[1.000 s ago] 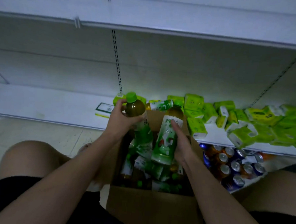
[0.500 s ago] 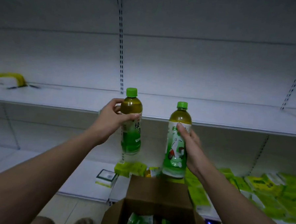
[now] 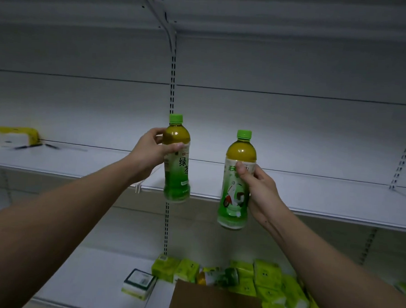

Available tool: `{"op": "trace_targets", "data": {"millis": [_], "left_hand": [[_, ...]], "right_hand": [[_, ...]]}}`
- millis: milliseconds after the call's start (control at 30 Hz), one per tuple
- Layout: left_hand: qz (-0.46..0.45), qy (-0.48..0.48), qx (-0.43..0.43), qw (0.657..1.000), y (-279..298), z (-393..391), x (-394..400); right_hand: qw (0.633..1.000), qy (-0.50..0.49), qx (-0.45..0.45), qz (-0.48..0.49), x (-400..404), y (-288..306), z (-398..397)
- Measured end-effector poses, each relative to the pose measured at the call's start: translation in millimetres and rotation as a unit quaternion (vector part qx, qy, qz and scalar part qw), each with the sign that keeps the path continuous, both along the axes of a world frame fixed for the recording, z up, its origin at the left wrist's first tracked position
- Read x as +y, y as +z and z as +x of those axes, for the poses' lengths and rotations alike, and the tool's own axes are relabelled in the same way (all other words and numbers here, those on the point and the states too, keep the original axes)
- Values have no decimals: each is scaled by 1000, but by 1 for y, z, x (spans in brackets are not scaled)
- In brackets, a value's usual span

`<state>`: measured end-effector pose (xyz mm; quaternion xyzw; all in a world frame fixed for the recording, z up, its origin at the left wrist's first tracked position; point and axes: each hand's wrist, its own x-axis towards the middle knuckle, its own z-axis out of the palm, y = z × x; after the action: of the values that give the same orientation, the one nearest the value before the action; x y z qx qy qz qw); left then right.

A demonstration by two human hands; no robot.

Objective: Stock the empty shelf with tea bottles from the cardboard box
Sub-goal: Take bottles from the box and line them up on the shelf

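My left hand [image 3: 150, 153] grips a green-capped tea bottle [image 3: 176, 173] by its shoulder, upright, in front of the white middle shelf [image 3: 312, 195]. My right hand [image 3: 258, 192] holds a second tea bottle [image 3: 233, 202] with a scooter picture on its label, upright and slightly lower, its base below the shelf's front edge. The shelf board behind both bottles is bare. A flap of the cardboard box [image 3: 213, 302] shows at the bottom; its inside is out of view.
A slotted upright [image 3: 173, 81] runs behind the left bottle. A yellow-and-white pack [image 3: 12, 135] lies at the shelf's far left. On the lower shelf lie several green packets [image 3: 268, 282], a lying bottle [image 3: 216, 278] and a small box [image 3: 138, 283].
Both hands have lifted the two bottles out of the box and up to the middle shelf. The view has tilted upward, so the box has dropped to the bottom edge.
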<state>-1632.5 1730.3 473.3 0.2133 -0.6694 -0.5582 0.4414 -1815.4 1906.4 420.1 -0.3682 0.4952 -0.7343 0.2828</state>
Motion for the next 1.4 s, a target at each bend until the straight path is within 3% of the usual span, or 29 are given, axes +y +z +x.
{"op": "trace_targets", "data": {"millis": [267,667,867,1400], "left_hand": [[-2,-4,23,1000,-2,-23,-45],[-81,26,23,996,-21,-78,-115],[-101,-11,-40,994,-54,-96,-137],[-52,118,21,991,-71,-159,-216]], "right_hand": [[999,-23,21,-34,-52,14,-21],[995,-16,87,-53,-159,2,-54],[993,-33,104,-51,-202,-6,-72],[992,-48,103,-48,-286,-6,-99]]}}
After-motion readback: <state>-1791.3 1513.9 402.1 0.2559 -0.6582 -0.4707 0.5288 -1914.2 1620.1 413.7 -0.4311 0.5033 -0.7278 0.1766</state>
